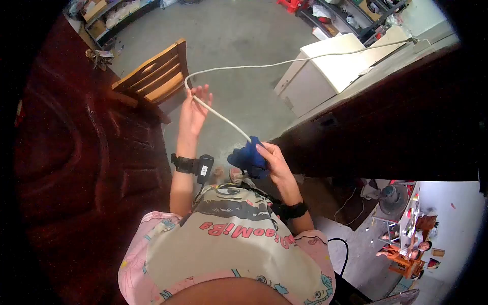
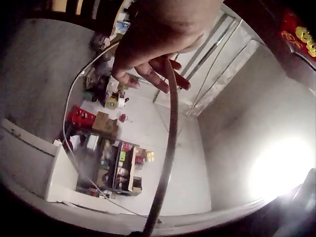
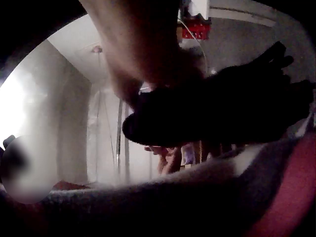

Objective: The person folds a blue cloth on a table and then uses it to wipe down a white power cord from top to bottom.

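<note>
A long white cable (image 1: 229, 122) loops through the air in front of the body, from the left hand across to the right. My left hand (image 1: 194, 113) holds it at a bend by the thumb, its other fingers spread loosely; in the left wrist view the cable (image 2: 171, 123) runs down from under those fingers. My right hand (image 1: 276, 161) grips a bunched dark blue cloth (image 1: 249, 158) where the cable meets it. The right wrist view shows the cloth (image 3: 217, 108) as a dark bundle hanging out of the fist, the fingers mostly hidden.
A wooden chair (image 1: 157, 76) stands beyond the left hand, next to a dark red carved door (image 1: 96, 152). The cable's far part runs over a white cabinet (image 1: 325, 71) to the wall. Cluttered shelves (image 1: 351, 18) stand behind. At lower right are a fan (image 1: 394, 198) and seated people.
</note>
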{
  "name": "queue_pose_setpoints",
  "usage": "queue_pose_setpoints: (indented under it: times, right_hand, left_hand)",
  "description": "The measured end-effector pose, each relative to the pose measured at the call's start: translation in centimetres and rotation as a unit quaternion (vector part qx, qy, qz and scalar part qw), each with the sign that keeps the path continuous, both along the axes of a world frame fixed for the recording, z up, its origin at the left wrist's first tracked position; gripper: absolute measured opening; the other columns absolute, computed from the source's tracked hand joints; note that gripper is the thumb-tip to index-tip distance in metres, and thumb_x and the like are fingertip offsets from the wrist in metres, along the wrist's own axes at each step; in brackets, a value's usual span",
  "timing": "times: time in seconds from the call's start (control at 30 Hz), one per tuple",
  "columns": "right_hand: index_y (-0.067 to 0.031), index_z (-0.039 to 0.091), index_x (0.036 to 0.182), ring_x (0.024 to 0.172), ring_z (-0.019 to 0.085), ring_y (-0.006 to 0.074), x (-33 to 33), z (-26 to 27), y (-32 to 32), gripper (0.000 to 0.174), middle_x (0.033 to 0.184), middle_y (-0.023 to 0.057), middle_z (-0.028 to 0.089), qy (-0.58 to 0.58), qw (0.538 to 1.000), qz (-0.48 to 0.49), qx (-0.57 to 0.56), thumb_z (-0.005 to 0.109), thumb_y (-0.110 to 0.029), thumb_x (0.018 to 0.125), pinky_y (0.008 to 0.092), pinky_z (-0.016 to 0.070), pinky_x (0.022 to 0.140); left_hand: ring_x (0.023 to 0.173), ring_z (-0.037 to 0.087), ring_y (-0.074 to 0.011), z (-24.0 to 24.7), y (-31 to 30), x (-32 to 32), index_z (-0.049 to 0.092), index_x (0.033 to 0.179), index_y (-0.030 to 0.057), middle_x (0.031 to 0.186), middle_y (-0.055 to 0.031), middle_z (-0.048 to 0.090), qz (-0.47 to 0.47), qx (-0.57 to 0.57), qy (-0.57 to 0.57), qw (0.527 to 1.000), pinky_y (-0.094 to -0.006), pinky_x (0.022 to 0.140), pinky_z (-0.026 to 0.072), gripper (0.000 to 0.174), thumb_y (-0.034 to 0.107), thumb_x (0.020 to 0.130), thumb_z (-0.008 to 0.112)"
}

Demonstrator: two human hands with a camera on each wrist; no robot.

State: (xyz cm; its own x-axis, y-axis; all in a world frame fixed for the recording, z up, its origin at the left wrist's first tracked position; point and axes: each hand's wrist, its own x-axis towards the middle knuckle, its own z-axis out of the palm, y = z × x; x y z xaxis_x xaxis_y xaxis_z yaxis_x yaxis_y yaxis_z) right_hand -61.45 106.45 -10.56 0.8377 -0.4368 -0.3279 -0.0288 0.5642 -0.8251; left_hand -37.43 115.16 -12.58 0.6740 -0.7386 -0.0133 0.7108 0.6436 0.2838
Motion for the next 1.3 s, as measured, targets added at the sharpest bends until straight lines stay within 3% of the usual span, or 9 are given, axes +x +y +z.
queue_pose_setpoints:
  times: [0.17,0.23,0.33,0.47,0.57,0.63,1.0,1.1,1.3]
  right_hand:
    - [0.0021,0.059,0.09,0.067,0.05,0.0042,0.2,1.0,0.2,0.022,0.077,-0.0007,0.059,0.073,0.995,0.013,-0.072,0.055,-0.018,0.082,0.0182,0.0401,0.061]
    - [0.0023,0.056,0.085,0.044,0.051,0.0107,0.9,2.1,0.4,0.025,0.063,0.0031,0.053,0.057,0.988,-0.031,-0.144,0.056,-0.023,0.082,0.0233,0.0425,0.038]
    - [0.004,0.057,0.081,0.056,0.049,0.0073,3.0,2.9,1.1,0.025,0.064,0.0029,0.054,0.047,0.962,-0.025,-0.269,0.056,-0.021,0.081,0.0226,0.0407,0.049]
    - [0.005,0.056,0.079,0.059,0.046,0.0073,4.7,3.8,1.3,0.028,0.062,0.0032,0.053,0.059,0.954,-0.028,-0.294,0.054,-0.022,0.082,0.0237,0.0393,0.054]
    - [0.0019,0.056,0.078,0.056,0.041,0.0049,4.8,2.3,1.1,0.026,0.061,-0.0022,0.05,-0.039,0.947,-0.031,-0.317,0.05,-0.022,0.085,0.0208,0.0335,0.049]
    - [0.0044,0.052,0.077,0.056,0.044,0.0091,4.1,3.8,1.2,0.03,0.059,0.0068,0.05,0.032,0.944,0.011,-0.328,0.051,-0.025,0.084,0.0268,0.0382,0.052]
    - [0.0032,0.056,0.086,0.055,0.051,0.0145,3.6,2.5,1.2,0.029,0.064,0.013,0.056,0.032,0.92,0.027,-0.391,0.051,-0.025,0.083,0.0305,0.0404,0.053]
    - [0.005,0.053,0.08,0.06,0.041,0.0066,3.5,2.4,1.4,0.031,0.062,-0.0011,0.049,0.023,0.935,0.035,-0.353,0.049,-0.025,0.086,0.0231,0.0369,0.055]
    - [0.0027,0.053,0.08,0.065,0.048,0.0076,2.1,-1.4,-0.1,0.026,0.065,0.0034,0.055,0.069,0.939,0.027,-0.337,0.05,-0.023,0.085,0.0239,0.0395,0.06]
  left_hand:
    - [0.102,0.05,-0.0201,2.5,0.7,-2.4,0.053,0.095,0.0094,0.096,-0.0009,0.058,0.01,0.017,-0.013,1.0,-0.0385,0.09,0.0387,0.023,0.028,0.088,0.042]
    - [0.101,0.05,-0.0211,5.4,0.6,-5.2,0.047,0.108,0.0069,0.098,-0.0055,0.057,-0.06,0.027,-0.016,0.998,-0.0367,0.089,0.0389,0.033,0.032,0.09,0.036]
    - [0.104,0.048,-0.023,5.5,0.1,-8.6,0.039,0.115,0.0012,0.096,-0.0112,0.057,-0.183,0.115,-0.257,0.942,-0.0354,0.091,0.0363,0.042,0.034,0.091,0.032]
    - [0.109,0.046,-0.027,7.6,-0.6,-8.1,0.04,0.107,-0.0026,0.093,-0.0157,0.058,-0.13,0.177,-0.355,0.909,-0.0346,0.095,0.0305,0.037,0.03,0.091,0.033]
    - [0.109,0.046,-0.0275,7.5,-0.2,-8.2,0.043,0.1,-0.0007,0.089,-0.016,0.059,-0.132,0.169,-0.323,0.922,-0.0346,0.095,0.0306,0.032,0.029,0.091,0.033]
    - [0.11,0.045,-0.0279,7.0,0.0,-8.6,0.044,0.094,0.0008,0.087,-0.0156,0.06,-0.133,0.19,-0.309,0.922,-0.0352,0.095,0.0314,0.029,0.028,0.091,0.034]
    - [0.107,0.047,-0.0291,6.2,0.7,-9.0,0.045,0.093,0.002,0.087,-0.0142,0.06,-0.129,0.192,-0.315,0.92,-0.0364,0.091,0.0349,0.027,0.027,0.091,0.035]
    - [0.107,0.047,-0.0293,6.4,0.9,-9.1,0.045,0.093,0.0021,0.086,-0.0142,0.06,-0.129,0.202,-0.324,0.915,-0.0368,0.092,0.0342,0.028,0.028,0.092,0.033]
    - [0.102,0.05,-0.0281,6.8,1.5,-8.6,0.046,0.09,0.0038,0.079,-0.014,0.06,-0.084,0.199,-0.331,0.919,-0.0369,0.091,0.0329,0.035,0.033,0.092,0.026]
